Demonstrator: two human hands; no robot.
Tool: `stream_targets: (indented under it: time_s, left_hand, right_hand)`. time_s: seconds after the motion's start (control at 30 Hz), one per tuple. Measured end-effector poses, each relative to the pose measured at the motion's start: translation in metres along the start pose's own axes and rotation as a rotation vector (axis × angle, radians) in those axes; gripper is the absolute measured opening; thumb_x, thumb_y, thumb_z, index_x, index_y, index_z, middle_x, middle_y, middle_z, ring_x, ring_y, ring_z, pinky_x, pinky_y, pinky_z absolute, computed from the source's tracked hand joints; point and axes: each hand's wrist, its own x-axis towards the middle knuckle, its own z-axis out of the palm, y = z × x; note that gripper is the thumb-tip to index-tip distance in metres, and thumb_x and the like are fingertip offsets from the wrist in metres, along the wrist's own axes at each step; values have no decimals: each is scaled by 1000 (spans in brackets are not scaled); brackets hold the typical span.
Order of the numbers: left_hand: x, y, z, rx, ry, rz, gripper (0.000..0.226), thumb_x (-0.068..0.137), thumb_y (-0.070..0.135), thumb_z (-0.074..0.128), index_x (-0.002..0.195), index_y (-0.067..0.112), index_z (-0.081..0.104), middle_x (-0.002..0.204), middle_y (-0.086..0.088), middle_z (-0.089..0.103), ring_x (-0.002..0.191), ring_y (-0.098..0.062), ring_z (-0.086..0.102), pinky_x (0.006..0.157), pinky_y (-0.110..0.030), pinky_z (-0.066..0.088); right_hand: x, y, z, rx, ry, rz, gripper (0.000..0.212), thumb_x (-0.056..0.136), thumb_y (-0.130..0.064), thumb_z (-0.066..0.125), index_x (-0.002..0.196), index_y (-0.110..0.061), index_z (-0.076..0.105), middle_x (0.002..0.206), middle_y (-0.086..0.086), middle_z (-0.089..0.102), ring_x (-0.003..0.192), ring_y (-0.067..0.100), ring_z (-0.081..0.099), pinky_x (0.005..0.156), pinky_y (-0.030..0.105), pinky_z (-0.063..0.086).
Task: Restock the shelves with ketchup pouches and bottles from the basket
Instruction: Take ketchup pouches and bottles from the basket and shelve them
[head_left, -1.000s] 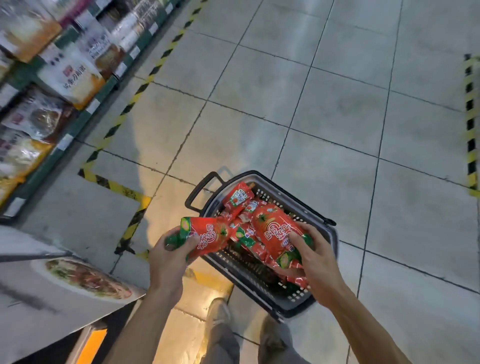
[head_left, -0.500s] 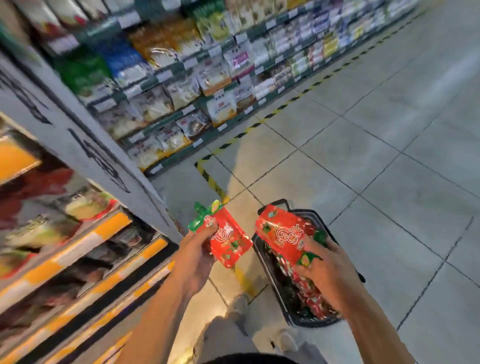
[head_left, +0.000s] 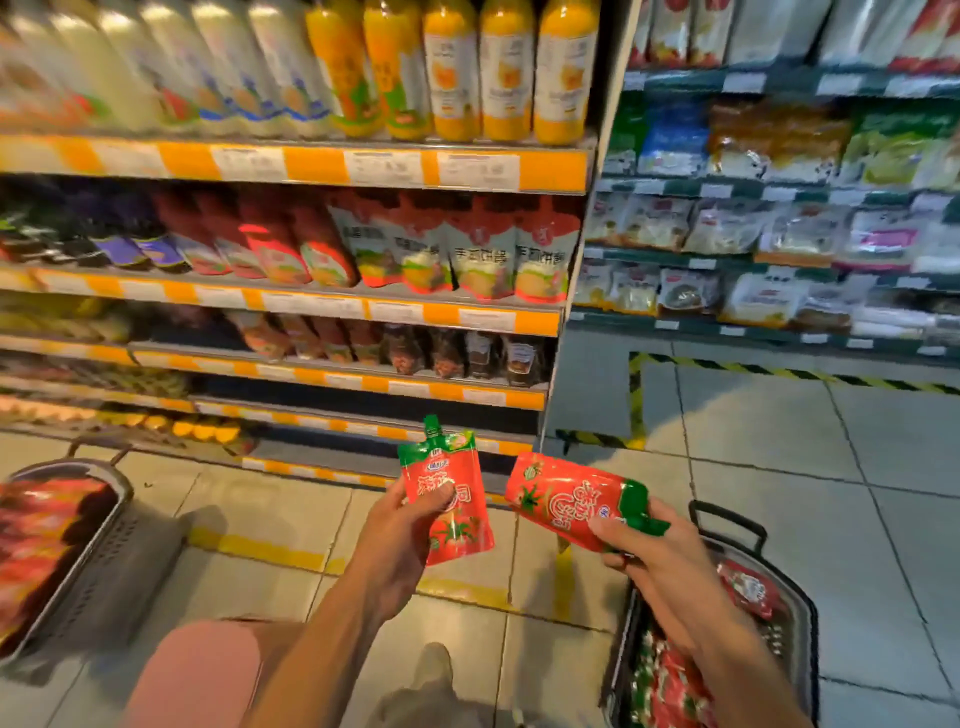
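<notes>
My left hand (head_left: 400, 535) grips a red ketchup pouch (head_left: 452, 499) with a green spout, held upright in front of the lowest shelves. In my right hand (head_left: 654, 561) is a second red ketchup pouch (head_left: 566, 499), lying sideways with its green top under my fingers. Below my right arm stands a dark plastic basket (head_left: 795, 623) with more red pouches (head_left: 670, 686) inside. The orange-edged shelf unit (head_left: 311, 306) faces me; its second shelf carries red pouches (head_left: 467, 249), and dark bottles (head_left: 483, 356) stand one shelf lower.
A second grey basket (head_left: 104, 561) full of red packs sits on the floor at the left. Orange juice bottles (head_left: 452, 67) fill the top shelf. Another aisle of bagged goods (head_left: 779, 234) runs at the right behind yellow-black floor tape (head_left: 779, 371). My knee (head_left: 202, 670) is low in view.
My view has swung up from the floor and basket to face the shelves. Both hands have lifted their pouches out of the basket, which now sits at the lower right.
</notes>
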Motion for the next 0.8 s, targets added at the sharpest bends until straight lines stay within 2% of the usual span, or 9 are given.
stream_targets:
  time_s: [0.1,0.2,0.3,0.37,0.43,0.5,0.6,0.67,0.8]
  left_hand:
    - [-15,13,-49,-87,84,63,51,78,24,82,124,16,64,115,-16,72,101,-32,72,74,-39,60]
    - [-28,27,-102,-180,157,128,51,75,23,84,122,13,67,115,-17,72,100,-31,72,75,-40,59]
    - [-39,41,-161,-258,209,170,48,78,17,79,123,6,66,116,-21,70,99,-31,71,87,-49,58]
    - [-45,50,-201,-292,241,168,45,80,13,75,123,4,65,117,-22,70,100,-33,70,95,-53,54]
    - [-49,59,-240,-310,263,177,47,79,12,73,123,1,63,111,-22,72,93,-31,72,89,-51,57]
    - [-52,70,-273,-327,295,193,48,77,14,74,122,1,64,103,-20,73,83,-27,73,85,-50,58]
    - [-55,83,-313,-364,329,195,46,79,15,75,123,7,64,110,-22,72,91,-33,72,80,-49,59]
    - [-53,91,-339,-382,334,200,46,82,8,72,126,7,62,114,-22,71,96,-35,71,77,-45,59]
    - [-38,104,-375,-401,370,195,45,83,-2,69,127,4,59,111,-23,72,100,-40,71,82,-48,60]
  right_hand:
    - [17,3,56,-58,-89,13,55,63,-25,87,113,-11,71,105,11,77,91,21,73,71,31,54]
    - [35,13,118,-105,-151,23,44,63,-29,85,102,-10,74,101,12,77,85,19,71,69,30,53]
    - [47,31,184,-102,-206,87,50,63,-35,84,106,-13,72,106,12,76,97,27,68,85,44,49]
    - [52,48,230,-88,-234,120,41,65,-38,82,102,-20,75,107,10,76,99,25,68,88,44,48]
    - [56,66,275,-67,-254,149,38,70,-37,80,103,-20,76,107,11,76,96,22,69,88,41,49]
    - [59,81,319,-24,-260,192,47,75,-32,78,115,-10,69,110,14,75,103,26,69,95,45,49]
    - [64,94,376,26,-235,260,53,73,-32,76,119,-8,64,110,15,75,109,30,68,100,53,50]
    - [69,100,407,42,-270,309,51,79,-32,73,122,-7,63,114,17,74,109,33,70,100,58,50]
    - [93,106,452,10,-374,374,43,91,-34,65,128,-12,62,121,19,71,109,34,70,90,57,56]
